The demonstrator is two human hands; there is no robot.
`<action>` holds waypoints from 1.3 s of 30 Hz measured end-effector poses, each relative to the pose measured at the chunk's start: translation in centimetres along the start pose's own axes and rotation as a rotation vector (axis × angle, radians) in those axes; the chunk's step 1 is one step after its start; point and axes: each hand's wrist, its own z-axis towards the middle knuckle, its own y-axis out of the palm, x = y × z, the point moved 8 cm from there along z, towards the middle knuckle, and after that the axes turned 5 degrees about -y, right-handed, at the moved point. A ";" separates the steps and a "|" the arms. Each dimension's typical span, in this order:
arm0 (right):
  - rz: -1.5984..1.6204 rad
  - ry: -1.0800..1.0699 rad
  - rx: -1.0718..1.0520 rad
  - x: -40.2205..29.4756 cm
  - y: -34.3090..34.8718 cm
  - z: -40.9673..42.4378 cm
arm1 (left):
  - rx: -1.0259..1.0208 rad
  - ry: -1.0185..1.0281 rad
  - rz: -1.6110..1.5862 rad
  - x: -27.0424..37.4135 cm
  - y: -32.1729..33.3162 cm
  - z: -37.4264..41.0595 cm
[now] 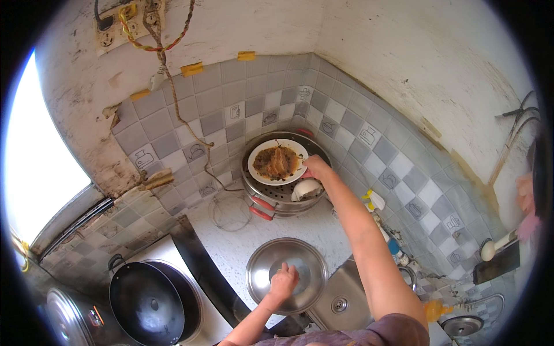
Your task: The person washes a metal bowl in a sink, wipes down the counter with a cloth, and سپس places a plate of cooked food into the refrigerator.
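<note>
My right hand (318, 168) grips the right rim of a white plate (253, 175) over a metal steamer pot (285, 206) with red handles. Sliced brown meat (279, 163) lies on the plate among dark chopped bits and sauce. Below the plate, on the perforated steamer tray (277, 190), sits a rounded white thing (306, 188) with a dark underside or filling; I cannot tell which. My left hand (284, 282) is closed on the knob of a round stainless-steel lid (259, 268), nearer to me, above or on the counter. The knob is hidden by my fingers.
A sink (352, 309) lies right of the lid. A black wok (145, 298) occupies the lower left near a metal pot (65, 315). A wire rack (229, 212) stands left of the steamer. A cord (177, 104) hangs down the wall; a spray bottle (375, 200) stands right.
</note>
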 end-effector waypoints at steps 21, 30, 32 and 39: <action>0.445 -0.020 0.342 12.4 -9.8 -48.8 | -0.451 -0.353 -1.455 6.5 -6.2 -3.8; 0.236 0.073 0.527 7.1 -14.4 -66.2 | -0.643 -0.192 -1.334 19.6 -10.5 -9.8; 0.203 0.039 0.621 5.4 -15.2 -69.6 | -0.624 -0.255 -1.308 21.0 -11.7 -10.4; 0.234 -0.198 0.889 3.8 -17.1 -75.5 | -0.467 -0.329 -1.044 19.1 -13.4 -13.2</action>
